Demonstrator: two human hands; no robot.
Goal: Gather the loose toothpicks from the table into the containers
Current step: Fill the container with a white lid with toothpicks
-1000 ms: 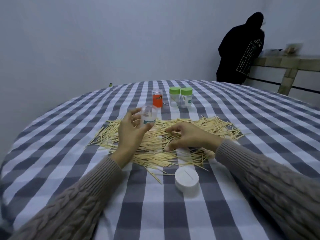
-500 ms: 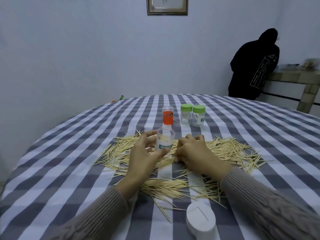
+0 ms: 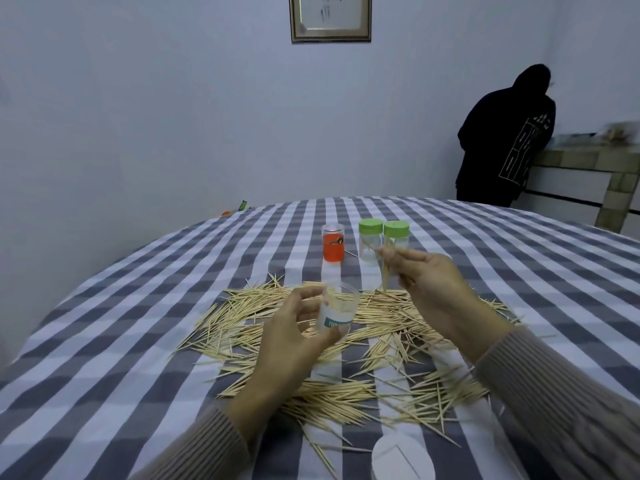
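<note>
A wide scatter of loose toothpicks (image 3: 346, 344) lies on the checked tablecloth (image 3: 138, 323). My left hand (image 3: 291, 344) grips a clear open container (image 3: 337, 311) with a teal label, held just above the pile. My right hand (image 3: 433, 289) is raised to the right of it and pinches a small bunch of toothpicks (image 3: 385, 268) that point downward. Farther back stand a container with an orange label (image 3: 333, 242) and two clear containers with green lids (image 3: 382, 240).
A white round lid (image 3: 403, 459) lies at the near table edge. A person in a black hooded top (image 3: 502, 140) stands at a counter at the back right. A framed picture (image 3: 330, 17) hangs on the wall.
My right hand has lifted off the pile with a few toothpicks pinched in it. The left hand keeps holding the clear container. The camera has tilted upward.
</note>
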